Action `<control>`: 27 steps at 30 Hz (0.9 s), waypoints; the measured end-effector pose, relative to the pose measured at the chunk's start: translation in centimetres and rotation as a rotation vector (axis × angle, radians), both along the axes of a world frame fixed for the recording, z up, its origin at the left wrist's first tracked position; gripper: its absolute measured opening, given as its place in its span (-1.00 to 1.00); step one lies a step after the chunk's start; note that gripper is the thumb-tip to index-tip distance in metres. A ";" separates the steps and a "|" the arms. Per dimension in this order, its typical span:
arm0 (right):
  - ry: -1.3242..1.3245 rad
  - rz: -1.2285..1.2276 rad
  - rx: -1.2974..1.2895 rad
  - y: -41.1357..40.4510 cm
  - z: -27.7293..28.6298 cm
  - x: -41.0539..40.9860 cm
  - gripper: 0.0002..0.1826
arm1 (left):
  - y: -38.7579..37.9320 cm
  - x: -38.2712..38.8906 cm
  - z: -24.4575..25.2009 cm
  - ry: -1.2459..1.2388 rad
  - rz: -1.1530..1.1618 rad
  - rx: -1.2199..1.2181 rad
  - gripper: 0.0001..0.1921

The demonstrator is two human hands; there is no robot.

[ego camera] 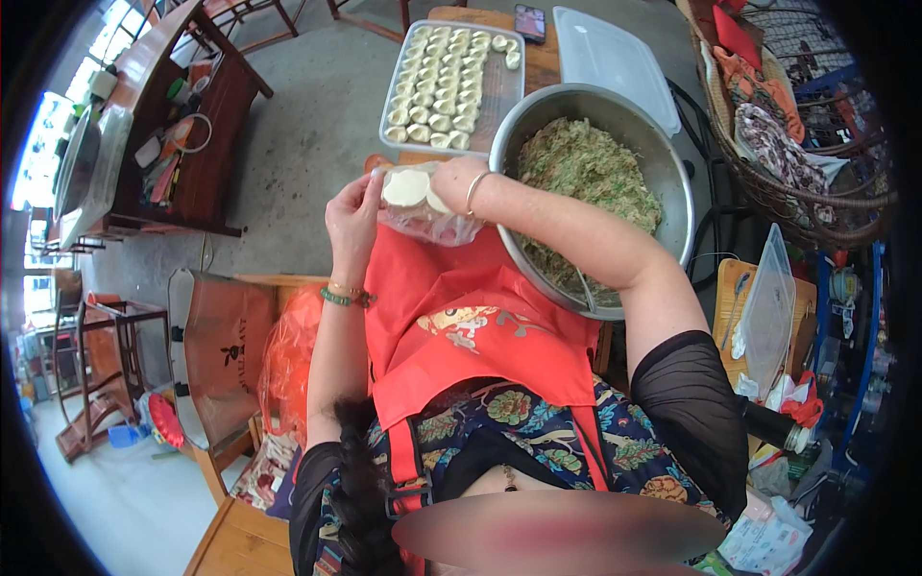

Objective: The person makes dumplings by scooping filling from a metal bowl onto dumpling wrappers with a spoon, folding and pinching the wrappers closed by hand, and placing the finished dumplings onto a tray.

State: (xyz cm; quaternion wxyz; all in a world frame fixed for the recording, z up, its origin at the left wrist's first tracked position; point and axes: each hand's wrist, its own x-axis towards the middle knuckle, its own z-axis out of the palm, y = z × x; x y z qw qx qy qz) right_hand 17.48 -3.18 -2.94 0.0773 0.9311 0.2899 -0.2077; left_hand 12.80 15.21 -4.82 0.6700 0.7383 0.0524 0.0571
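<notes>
My left hand (351, 216) pinches the left edge of a clear plastic bag (439, 229) above the red apron on my lap. Round, pale dough wrappers (405, 188) lie at the bag's mouth. My right hand (459, 186) is at the bag's right side, over the wrappers; its fingertips are hidden. Just beyond is a clear plastic tray (497, 108) with rows of folded dumplings (436, 90) and bare room at its right. Under my right forearm, a large steel bowl (681, 209) holds greenish minced filling (587, 169). A spoon handle (585, 288) rests in it.
A phone (530, 24) and a translucent lid (612, 65) lie beyond the bowl. At right are a wicker basket (778, 209) of cloths and a wooden board (731, 309). A red plastic bag (292, 360) stands left, near a wooden desk (216, 144).
</notes>
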 end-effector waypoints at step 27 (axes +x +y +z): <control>0.121 -0.174 0.094 2.4 -2.7 1.2 -0.40 | -0.1 0.1 -0.5 -0.022 -0.043 -0.014 -0.73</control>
